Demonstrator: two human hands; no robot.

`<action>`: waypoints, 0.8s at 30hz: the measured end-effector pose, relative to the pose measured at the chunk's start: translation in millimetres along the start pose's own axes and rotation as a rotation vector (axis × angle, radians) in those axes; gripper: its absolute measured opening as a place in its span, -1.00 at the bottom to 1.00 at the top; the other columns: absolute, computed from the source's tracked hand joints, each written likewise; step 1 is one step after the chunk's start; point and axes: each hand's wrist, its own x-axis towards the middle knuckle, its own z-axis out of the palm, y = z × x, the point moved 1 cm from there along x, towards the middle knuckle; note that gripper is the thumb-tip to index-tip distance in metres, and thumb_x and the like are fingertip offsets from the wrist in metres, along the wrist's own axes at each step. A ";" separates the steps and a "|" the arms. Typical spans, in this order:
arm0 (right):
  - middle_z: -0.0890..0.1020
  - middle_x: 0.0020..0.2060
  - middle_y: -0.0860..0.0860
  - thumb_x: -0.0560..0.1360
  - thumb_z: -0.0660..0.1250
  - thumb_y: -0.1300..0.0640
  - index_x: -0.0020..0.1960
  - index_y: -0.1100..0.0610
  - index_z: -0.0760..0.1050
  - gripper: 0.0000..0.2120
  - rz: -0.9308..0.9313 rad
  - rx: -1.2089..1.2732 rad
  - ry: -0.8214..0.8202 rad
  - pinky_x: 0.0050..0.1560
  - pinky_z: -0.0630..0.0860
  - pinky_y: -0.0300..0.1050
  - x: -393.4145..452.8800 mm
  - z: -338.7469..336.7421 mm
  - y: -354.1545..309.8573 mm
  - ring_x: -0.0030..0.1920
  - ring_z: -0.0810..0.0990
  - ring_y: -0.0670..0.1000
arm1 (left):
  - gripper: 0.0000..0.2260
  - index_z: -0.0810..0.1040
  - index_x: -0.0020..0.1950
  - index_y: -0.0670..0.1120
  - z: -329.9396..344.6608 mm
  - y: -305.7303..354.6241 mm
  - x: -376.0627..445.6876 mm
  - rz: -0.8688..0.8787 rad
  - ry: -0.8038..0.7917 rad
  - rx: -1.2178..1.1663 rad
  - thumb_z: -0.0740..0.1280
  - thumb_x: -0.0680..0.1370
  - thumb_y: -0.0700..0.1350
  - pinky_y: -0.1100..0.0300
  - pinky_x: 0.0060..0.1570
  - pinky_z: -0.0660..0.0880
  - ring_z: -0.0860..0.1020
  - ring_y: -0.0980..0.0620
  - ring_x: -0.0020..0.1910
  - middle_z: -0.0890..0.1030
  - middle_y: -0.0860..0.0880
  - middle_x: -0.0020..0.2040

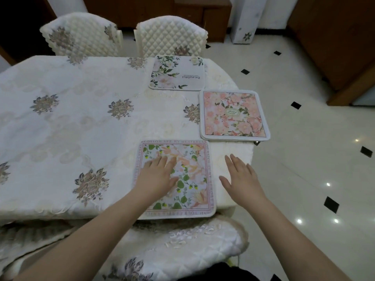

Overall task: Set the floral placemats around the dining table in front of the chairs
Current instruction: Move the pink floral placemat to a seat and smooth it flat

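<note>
Left hand (157, 175) flat on the near placemat (188, 175), fingers straight and close together, pressing the green-leaf print; mat sits at the near table edge, directly above the quilted chair seat (182, 246). Right hand (242, 179) hovering just right of that mat over the bare tablecloth (71, 118), fingers straight, slightly spread, holding nothing. Pink blossom placemat (234, 115) at the right end of the table, overhanging the edge; white "Beautiful" placemat (177, 73) at the far edge in front of the right-hand quilted chair back (170, 35), second chair back (83, 33) to its left.
</note>
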 end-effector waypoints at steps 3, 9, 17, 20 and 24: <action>-0.03 0.59 0.01 0.63 -0.07 -0.18 0.60 0.05 -0.11 -0.38 0.006 0.029 0.072 0.54 -0.10 0.02 -8.1 -9.6 21.0 0.58 -0.04 0.01 | -0.37 -0.07 0.63 -0.02 -15.7 34.0 11.1 0.026 0.027 -0.007 -0.01 0.65 0.25 -0.08 0.53 0.04 0.02 -0.11 0.60 0.06 -0.10 0.63; 0.09 0.58 0.06 0.61 -0.08 -0.13 0.59 0.08 0.03 -0.41 0.073 0.056 0.114 0.52 0.02 0.07 -28.2 -21.2 92.7 0.57 0.04 0.07 | -0.34 -0.15 0.63 0.00 -41.9 128.1 39.7 0.076 0.017 0.033 -0.04 0.64 0.28 -0.10 0.54 0.02 -0.06 -0.15 0.61 -0.04 -0.13 0.64; 0.39 0.45 0.15 0.53 0.01 -0.10 0.47 0.18 0.34 -0.39 0.190 0.058 0.158 0.35 0.36 0.17 -43.9 -16.8 185.6 0.44 0.37 0.19 | -0.25 -0.18 0.63 0.00 -54.6 224.4 75.1 0.156 -0.008 0.066 -0.37 0.50 0.34 -0.06 0.55 -0.07 -0.11 -0.08 0.61 -0.09 -0.08 0.64; 0.34 0.48 0.14 0.53 -0.01 -0.10 0.50 0.16 0.29 -0.39 0.201 0.062 0.154 0.39 0.30 0.16 -47.1 -16.3 215.3 0.47 0.32 0.18 | -0.05 -0.14 0.63 -0.01 -53.2 254.6 86.4 0.149 -0.015 0.059 -0.57 0.33 0.38 -0.05 0.55 -0.07 -0.11 -0.07 0.61 -0.07 -0.07 0.64; 0.30 0.50 0.12 0.55 -0.04 -0.11 0.52 0.14 0.25 -0.39 0.223 0.086 0.149 0.42 0.26 0.14 -49.0 -18.2 245.1 0.50 0.27 0.16 | -0.09 -0.09 0.63 -0.01 -57.1 290.4 98.3 0.134 -0.017 0.046 -0.53 0.36 0.34 -0.05 0.54 -0.06 -0.09 -0.08 0.61 -0.03 -0.08 0.64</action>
